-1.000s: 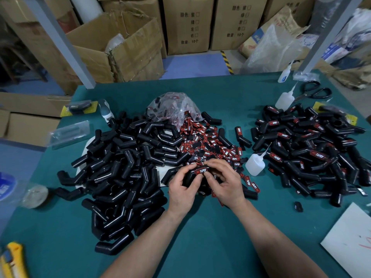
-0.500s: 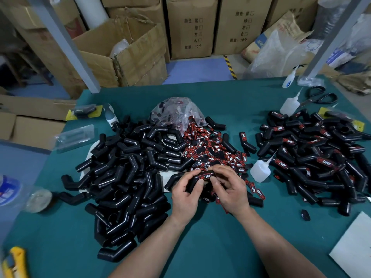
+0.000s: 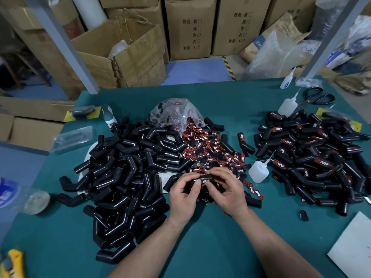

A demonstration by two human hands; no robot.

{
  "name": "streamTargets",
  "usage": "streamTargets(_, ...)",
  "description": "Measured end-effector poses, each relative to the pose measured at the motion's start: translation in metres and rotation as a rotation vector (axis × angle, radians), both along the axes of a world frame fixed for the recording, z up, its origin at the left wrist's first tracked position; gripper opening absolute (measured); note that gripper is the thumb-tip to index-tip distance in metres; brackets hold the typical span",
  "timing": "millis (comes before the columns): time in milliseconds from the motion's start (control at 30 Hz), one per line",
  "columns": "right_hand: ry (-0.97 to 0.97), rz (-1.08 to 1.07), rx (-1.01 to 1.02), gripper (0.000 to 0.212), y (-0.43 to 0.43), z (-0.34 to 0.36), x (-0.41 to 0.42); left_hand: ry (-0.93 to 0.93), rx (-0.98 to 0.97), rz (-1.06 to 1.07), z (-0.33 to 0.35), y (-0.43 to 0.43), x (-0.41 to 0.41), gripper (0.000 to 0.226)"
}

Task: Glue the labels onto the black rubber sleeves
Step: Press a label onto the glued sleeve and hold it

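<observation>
My left hand [image 3: 183,194] and my right hand [image 3: 227,190] together grip one black rubber sleeve [image 3: 195,180] at the table's middle, thumbs pressing on its red TAPER label [image 3: 205,180]. A big heap of unlabelled black sleeves [image 3: 128,173] lies to the left. Loose red and black labels [image 3: 210,151] are spread just beyond my hands, spilling from a clear bag [image 3: 174,113]. A heap of labelled sleeves [image 3: 313,157] lies to the right. A small white glue bottle [image 3: 259,171] stands right of my right hand.
The green table [image 3: 200,247] also carries a second glue bottle [image 3: 288,106], scissors [image 3: 319,98], a white sheet [image 3: 353,247] at the front right, a tape roll [image 3: 37,201] and a yellow cutter [image 3: 12,263] on the left. Cardboard boxes [image 3: 124,55] stand behind.
Both hands have stayed on the same sleeve, shifting their fingers slightly over the label. The camera tilted a little, so the scene sits lower in view.
</observation>
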State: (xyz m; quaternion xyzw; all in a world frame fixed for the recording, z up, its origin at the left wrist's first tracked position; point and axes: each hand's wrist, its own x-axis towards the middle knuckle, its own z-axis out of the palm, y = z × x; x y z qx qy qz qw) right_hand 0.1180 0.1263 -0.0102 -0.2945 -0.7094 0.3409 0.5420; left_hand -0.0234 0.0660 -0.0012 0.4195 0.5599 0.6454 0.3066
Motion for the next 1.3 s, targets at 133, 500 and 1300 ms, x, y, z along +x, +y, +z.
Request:
streamTargets(133, -0.032, -0.044, -0.014, 0.030, -0.0001, -0.0021, 0.0000, 0.073, 0.044, -0.011, -0.0007, 0.0002, -0.0003, 0.024)
streamTargets(500, -0.005, -0.023, -0.127, 0.028, -0.0039, 0.0004, -0.0026, 0.096, 0.052, -0.015, -0.0036, 0.0019, 0.0003, 0.023)
streamTargets(1300, -0.003, 0.007, -0.203, 0.038, -0.0027, 0.0024, 0.0021, -0.006, -0.043, -0.053, -0.0059, 0.0030, -0.0005, 0.015)
